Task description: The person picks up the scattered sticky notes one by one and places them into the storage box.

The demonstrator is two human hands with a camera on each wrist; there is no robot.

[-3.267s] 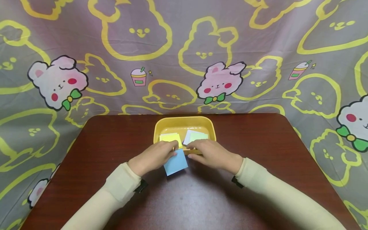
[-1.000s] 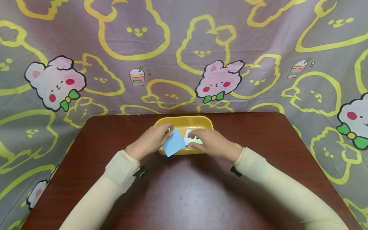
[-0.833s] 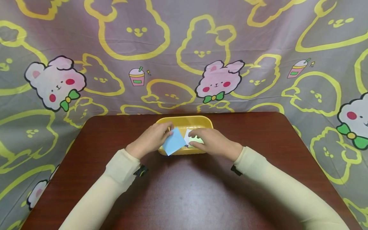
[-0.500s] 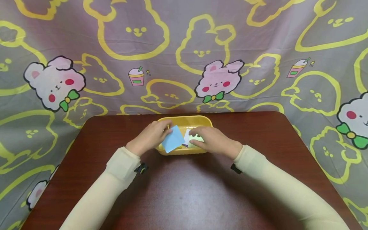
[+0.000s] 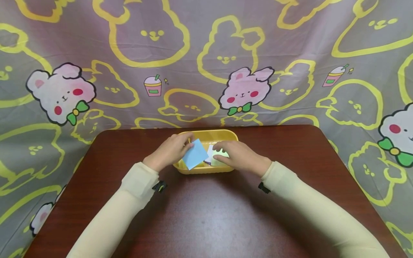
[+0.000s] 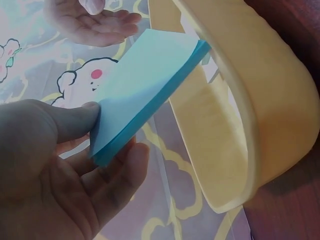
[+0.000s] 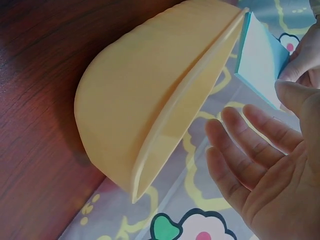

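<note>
My left hand [image 5: 169, 150] pinches a thick blue pad of sticky notes [image 5: 195, 154] between thumb and fingers, above the left part of a yellow plastic bin [image 5: 211, 171]. In the left wrist view the thumb lies on the pad's [image 6: 145, 80] pale top face, with fingers underneath. My right hand [image 5: 240, 156] hovers over the bin's right side, its fingers loosely bent and holding nothing in the right wrist view. Beneath it, a white pad [image 5: 209, 153] and a pale green pad [image 5: 217, 160] lie in the bin. Yellow paper [image 5: 204, 165] is mostly hidden under the blue pad.
The bin stands near the far edge of a dark reddish-brown table [image 5: 206, 215]. Behind the table hangs a grey curtain [image 5: 193, 79] printed with yellow outlines and cartoon rabbits. A small black device [image 5: 159, 186] sits at the left wrist, another black device [image 5: 264, 187] at the right.
The left hand has lifted the blue pad from in front of the bin to above it, turning it slightly. Over the last second both hands have shifted only a little.
</note>
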